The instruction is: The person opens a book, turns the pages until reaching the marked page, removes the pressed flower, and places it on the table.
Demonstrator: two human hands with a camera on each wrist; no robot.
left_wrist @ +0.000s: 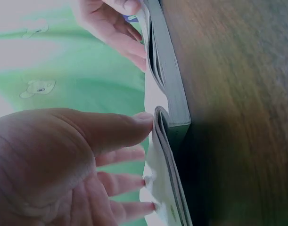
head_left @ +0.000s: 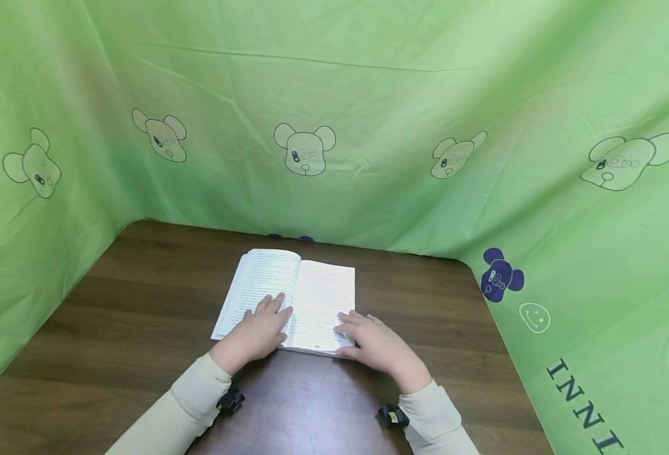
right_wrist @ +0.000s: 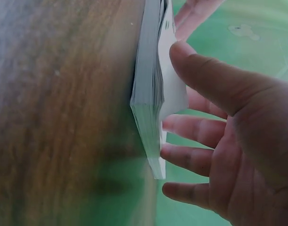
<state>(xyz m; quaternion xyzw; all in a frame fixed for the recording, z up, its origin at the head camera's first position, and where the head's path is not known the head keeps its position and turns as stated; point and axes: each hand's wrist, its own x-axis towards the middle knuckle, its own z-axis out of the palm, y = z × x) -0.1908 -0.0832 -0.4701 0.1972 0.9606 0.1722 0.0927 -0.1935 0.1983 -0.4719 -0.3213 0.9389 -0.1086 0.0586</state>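
An open book lies on the wooden table, with printed text on both visible pages. On the lower part of the left page, close to the spine, rests my left hand, fingers spread and fairly straight. In the left wrist view its thumb touches the page near the fold. My right hand lies at the lower right corner of the right page, its fingertips on the paper. The right wrist view shows the thick page block beside this hand, with the thumb against the top page and the other fingers extended.
The brown wooden table has rounded far corners. A green curtain printed with bear heads surrounds it at the back and sides. Small black devices are strapped at both wrists, by the pale sleeves.
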